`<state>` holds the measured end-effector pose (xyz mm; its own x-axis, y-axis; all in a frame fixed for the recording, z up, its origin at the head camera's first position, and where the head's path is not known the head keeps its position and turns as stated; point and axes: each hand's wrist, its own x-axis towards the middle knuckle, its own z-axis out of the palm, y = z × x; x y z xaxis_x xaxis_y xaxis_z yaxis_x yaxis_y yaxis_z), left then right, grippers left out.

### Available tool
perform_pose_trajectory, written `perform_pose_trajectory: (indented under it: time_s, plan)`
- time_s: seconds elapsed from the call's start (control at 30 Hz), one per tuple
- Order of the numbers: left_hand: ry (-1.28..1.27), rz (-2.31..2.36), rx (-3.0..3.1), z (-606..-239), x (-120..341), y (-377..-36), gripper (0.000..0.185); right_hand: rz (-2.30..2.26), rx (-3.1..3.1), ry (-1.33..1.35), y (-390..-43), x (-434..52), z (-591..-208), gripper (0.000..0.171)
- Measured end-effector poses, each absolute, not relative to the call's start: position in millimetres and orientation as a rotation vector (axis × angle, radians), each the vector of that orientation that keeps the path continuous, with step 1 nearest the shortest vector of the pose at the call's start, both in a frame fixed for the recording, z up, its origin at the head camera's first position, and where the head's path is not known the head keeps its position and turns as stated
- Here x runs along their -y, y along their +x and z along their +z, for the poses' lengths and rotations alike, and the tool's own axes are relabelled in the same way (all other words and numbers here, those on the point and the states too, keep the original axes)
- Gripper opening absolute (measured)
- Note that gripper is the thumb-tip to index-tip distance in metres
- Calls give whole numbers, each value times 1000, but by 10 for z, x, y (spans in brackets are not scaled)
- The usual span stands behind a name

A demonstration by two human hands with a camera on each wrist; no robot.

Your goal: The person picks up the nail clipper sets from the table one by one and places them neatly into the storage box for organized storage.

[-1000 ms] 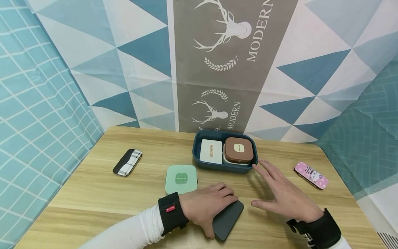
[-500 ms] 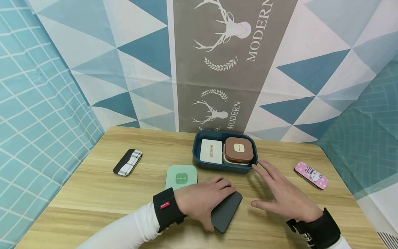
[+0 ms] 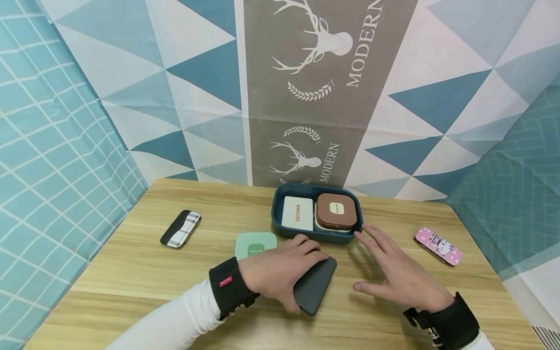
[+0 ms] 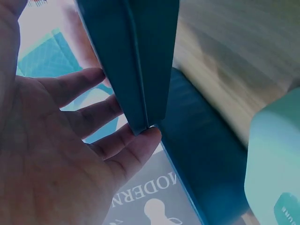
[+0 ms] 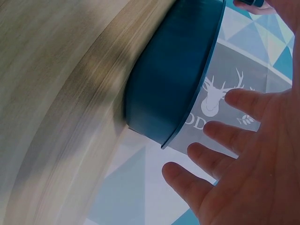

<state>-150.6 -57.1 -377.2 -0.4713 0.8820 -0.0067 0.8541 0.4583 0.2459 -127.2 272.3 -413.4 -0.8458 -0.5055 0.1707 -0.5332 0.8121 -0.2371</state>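
Dark grey flat rectangular case with smooth, rounded corners point(image 3: 318, 286) has shifted toward half past eleven in the head view since one second ago, together with the left hand point(image 3: 277, 272); no marked shift is noted in the right hand point(image 3: 400, 274).

Left hand: gripping the case, fingers bent over its far end, thumb at the near-left side. A seam along the case's edge shows in the left wrist view. Whether the case is clear of the pale wood-grain bench point(image 3: 131, 277) cannot be confirmed.

Right hand: holding nothing, fingers extended and spread, located at 3 o'clock from the case. Its fingertips are just beside the open dark blue rounded-rectangular tray point(image 3: 325, 236); the right wrist view shows them apart from it.

Tray: at 12 o'clock from the case. Contents: white square case lettered MANICURE point(image 3: 297, 214) and, at its 3 o'clock, brown rounded-square case point(image 3: 336, 209) atop a pale item.

Remaining: mint-green rounded-square case point(image 3: 253, 243) at 10 o'clock, partly screened by the left hand.

Assessment: the step in hand is judged to be moving the dark case tray-ward. Continuing would call for a steady grip, clearance over the near rim and a level seat, since two cases occupy most of the visible floor.
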Motion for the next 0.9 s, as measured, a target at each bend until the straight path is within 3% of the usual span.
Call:
perform_pose_trajectory:
  time_s: [0.9]
  plan:
    - [1422,319,-2739,-3566,695,-1772,114,430,2886,843,-1263,-2725,-4121,106]
